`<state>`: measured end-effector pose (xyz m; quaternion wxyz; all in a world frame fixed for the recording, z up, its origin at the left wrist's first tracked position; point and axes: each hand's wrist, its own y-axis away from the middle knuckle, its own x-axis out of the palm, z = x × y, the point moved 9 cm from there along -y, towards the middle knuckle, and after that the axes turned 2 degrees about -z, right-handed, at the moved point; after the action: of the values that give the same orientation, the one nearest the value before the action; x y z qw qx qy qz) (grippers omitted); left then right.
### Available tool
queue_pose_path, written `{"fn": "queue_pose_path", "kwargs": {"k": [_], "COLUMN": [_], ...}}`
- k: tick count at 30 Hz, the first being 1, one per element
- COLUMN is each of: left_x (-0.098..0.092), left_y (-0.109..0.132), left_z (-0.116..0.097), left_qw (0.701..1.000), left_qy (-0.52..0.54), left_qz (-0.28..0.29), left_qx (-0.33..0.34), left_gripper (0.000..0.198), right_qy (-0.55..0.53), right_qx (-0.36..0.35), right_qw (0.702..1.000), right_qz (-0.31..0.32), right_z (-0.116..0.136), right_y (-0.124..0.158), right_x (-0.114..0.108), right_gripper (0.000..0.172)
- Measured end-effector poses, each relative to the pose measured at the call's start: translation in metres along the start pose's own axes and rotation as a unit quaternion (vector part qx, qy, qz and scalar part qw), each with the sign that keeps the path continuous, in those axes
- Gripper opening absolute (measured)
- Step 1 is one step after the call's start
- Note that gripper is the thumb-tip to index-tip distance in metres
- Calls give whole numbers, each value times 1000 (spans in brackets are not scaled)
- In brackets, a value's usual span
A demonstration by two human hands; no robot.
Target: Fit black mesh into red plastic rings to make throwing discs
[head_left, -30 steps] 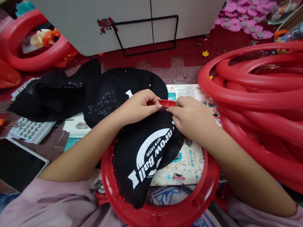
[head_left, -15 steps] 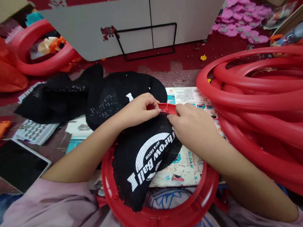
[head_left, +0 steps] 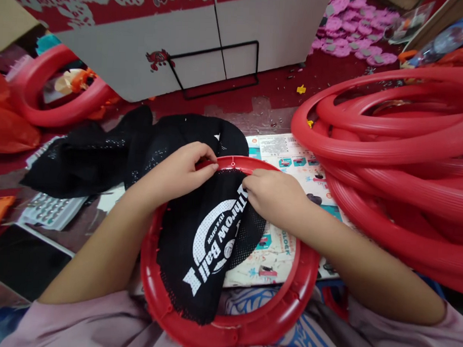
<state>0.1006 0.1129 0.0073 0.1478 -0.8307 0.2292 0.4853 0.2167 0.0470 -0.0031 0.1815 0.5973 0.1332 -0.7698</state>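
A red plastic ring (head_left: 305,285) with a raised inner edge and small posts lies across my lap and the printed cardboard. Black mesh fabric (head_left: 184,232), printed with white "Throw Ball" lettering, covers the ring's left part; its right side is folded over. At the far left of the rim, my left hand (head_left: 184,167) pinches the ring with thumb and fingers near the mesh edge. My right hand (head_left: 270,195) is closed on the folded edge of the black mesh, just inside the rim. Its fingertips are partly hidden.
Many red rings (head_left: 369,148) are piled at right. More black mesh pieces (head_left: 103,154) lie at left, near a calculator (head_left: 53,208) and a tablet (head_left: 23,260). A white carton (head_left: 190,45) stands behind, with pink pieces (head_left: 350,26) at back right.
My right hand has moved from the rim down onto the mesh's folded edge. My left hand has shifted left along the rim, and more of the ring's top shows between the hands.
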Motion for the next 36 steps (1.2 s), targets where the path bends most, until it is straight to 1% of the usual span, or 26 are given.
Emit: {"fn": "queue_pose_path", "kwargs": {"k": [2, 3, 5, 7, 10, 12, 15, 17, 19, 22, 25, 29, 32, 36], "left_x": [0, 3, 11, 15, 11, 11, 14, 20, 24, 24, 20, 20, 22, 21], "left_y": [-1, -2, -2, -3, -7, -9, -12, -12, -11, -6, -3, -3, -5, -7], "left_z": [-11, -19, -34, -41, -34, -26, -15, -7, -3, 0, 1, 2, 1, -2], "left_qw": [999, 998, 992, 989, 992, 995, 997, 991, 983, 980, 981, 980, 978, 985], "left_qy": [11, 20, 22, -8, -48, -37, 49, 128, 181, 198, 191, 195, 206, 171], "left_qz": [0, 14, 51, 67, 58, 59, 45, 31, 18, -7, -31, -26, -13, -17], "left_qx": [36, 64, 115, 133, 101, 74, 26, -10, -27, -30, -29, -21, -12, 1], "left_gripper": [31, 34, 36, 33, 30, 26, 23, 24, 23, 19, 14, 11, 13, 15], "right_qy": [-17, -23, -33, -55, -105, -123, -130, -135, -131, -113, -101, -80, -71, -47], "right_qx": [2, 2, -4, -23, -75, -105, -113, -114, -114, -106, -106, -108, -106, -83], "right_qw": [1000, 1000, 999, 998, 991, 986, 984, 982, 980, 981, 982, 983, 983, 988], "right_qz": [-10, -12, -20, -28, -32, -28, -42, -69, -97, -120, -121, -125, -132, -119], "right_z": [-5, -7, -13, -15, -12, -8, -8, -9, -10, -12, -11, -9, -8, -9], "right_y": [-4, -7, -11, -14, -14, -13, -12, -12, -12, -12, -12, -12, -11, -10], "right_x": [1, 1, 2, 1, -1, -2, -4, -6, -6, -5, -4, -5, -6, -4], "right_gripper": [23, 24, 26, 28, 30, 32, 35, 37, 37, 35, 34, 34, 35, 36]}}
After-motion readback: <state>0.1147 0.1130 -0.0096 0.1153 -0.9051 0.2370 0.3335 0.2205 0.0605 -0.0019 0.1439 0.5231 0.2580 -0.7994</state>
